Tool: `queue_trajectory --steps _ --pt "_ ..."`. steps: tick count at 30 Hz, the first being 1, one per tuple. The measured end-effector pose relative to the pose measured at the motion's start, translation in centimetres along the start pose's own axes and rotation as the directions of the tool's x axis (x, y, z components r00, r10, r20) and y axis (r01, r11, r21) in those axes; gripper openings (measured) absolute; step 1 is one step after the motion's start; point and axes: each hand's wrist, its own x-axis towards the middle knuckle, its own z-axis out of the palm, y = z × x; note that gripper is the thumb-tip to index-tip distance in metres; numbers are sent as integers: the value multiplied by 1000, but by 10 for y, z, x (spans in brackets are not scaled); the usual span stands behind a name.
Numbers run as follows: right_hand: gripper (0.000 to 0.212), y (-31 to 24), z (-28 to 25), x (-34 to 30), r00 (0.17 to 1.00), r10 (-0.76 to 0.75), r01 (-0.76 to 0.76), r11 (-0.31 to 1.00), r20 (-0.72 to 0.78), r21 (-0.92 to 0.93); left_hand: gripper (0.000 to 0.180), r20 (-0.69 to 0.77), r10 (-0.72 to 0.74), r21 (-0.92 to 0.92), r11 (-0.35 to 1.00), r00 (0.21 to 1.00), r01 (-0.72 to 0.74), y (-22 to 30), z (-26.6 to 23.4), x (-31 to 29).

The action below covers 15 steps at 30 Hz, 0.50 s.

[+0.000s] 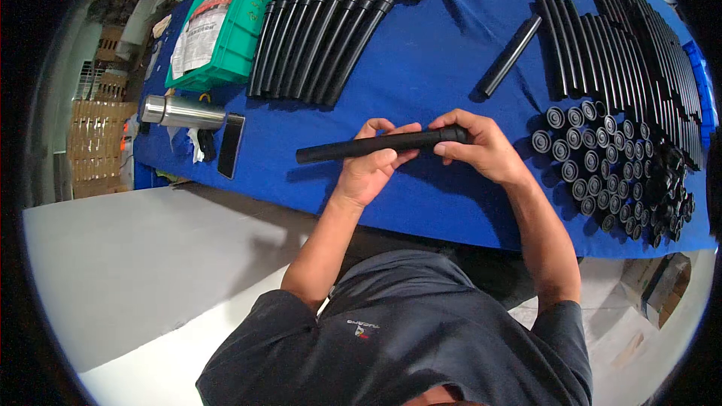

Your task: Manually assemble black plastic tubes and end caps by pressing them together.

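A black tube [331,150] with a wider collar-like end piece lies nearly level across both my hands, above the blue cloth. My left hand [367,173] wraps its middle, thumb on the near side and fingers behind. Around the wider right end close the thumb and fingers of my right hand [487,149], hiding part of that end piece. Nearest to my right hand are several round black ringed caps [574,137], standing in rows. A single loose black tube [511,57] rests on the cloth beyond my hands.
Black tubes with wider ends [323,49] lie side by side at the far left, beside a green crate [259,19] holding newspaper. A steel flask [188,113] and a phone [231,146] sit near the left edge. More tubes [560,49] fill the right, behind small black parts [668,173].
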Motion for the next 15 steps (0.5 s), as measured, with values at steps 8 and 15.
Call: queue_trajectory --steps 8,15 --pt "31 18 19 8 832 -543 434 764 -112 -478 33 29 72 -100 993 997 -69 2 -22 -2" --pt "30 22 23 6 759 -626 523 750 -179 -405 31 18 35 -171 985 999 -31 0 -26 0"
